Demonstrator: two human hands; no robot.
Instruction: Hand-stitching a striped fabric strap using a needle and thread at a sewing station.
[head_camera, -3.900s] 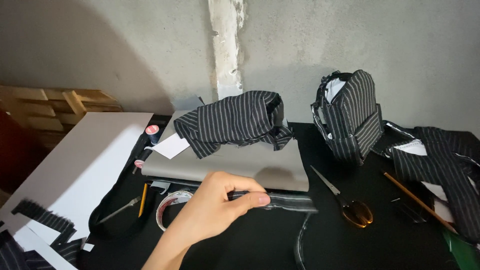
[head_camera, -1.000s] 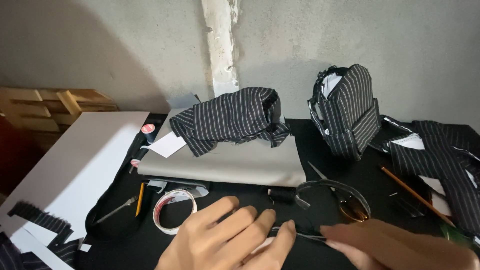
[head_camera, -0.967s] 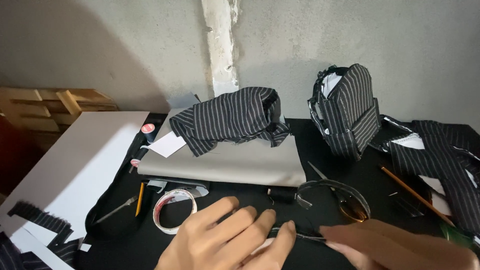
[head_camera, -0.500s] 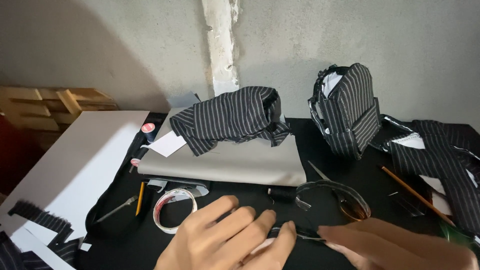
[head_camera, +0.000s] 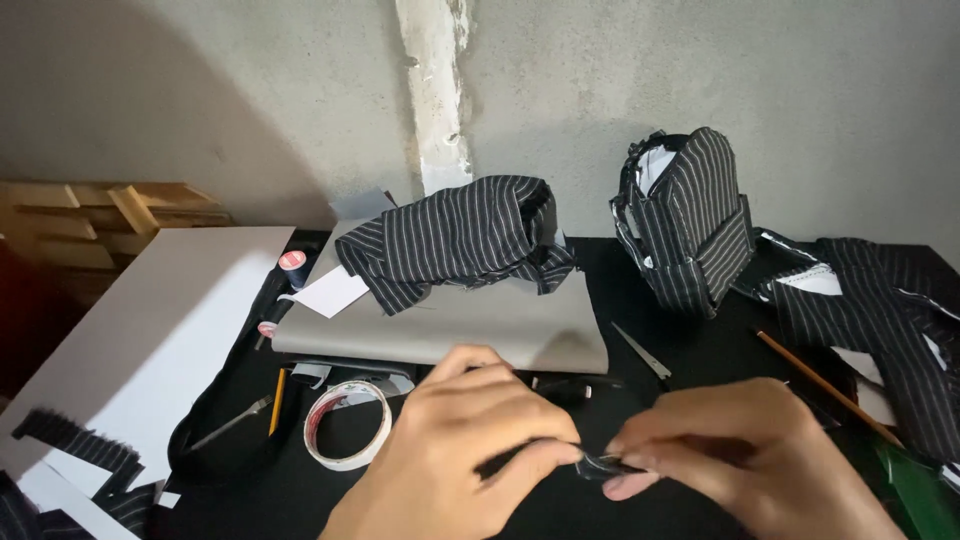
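Both hands meet low over the near edge of the black table (head_camera: 700, 350), and the thing that matters sits right between them: a small black strip (head_camera: 603, 465) of fabric or strap, pinched at the point where the fingertips come together. The left hand (head_camera: 455, 455) closes on it from the left, thumb and forefinger pressed down on its end; the right hand (head_camera: 730, 450) closes on it from the right, its fingertips nipping the same short length. So both grips are clenched on the strip, neither hand open — and neither is nearer, since each already has hold.

The strip's long axis runs roughly left to right, along the near edge of the table, from one pinch to the other. Most of it is covered by fingers, so I cannot tell how far it runs under either palm.

Just beyond the left hand, toward the table's left side, lies a roll of white tape (head_camera: 347, 424). Further back rests a grey board (head_camera: 450, 325) carrying a heap of pinstriped cloth (head_camera: 450, 235), and a pinstriped bag (head_camera: 690, 220) stands upright toward the far right. Small scissors (head_camera: 642, 352) lie just behind the right hand — apart from it.
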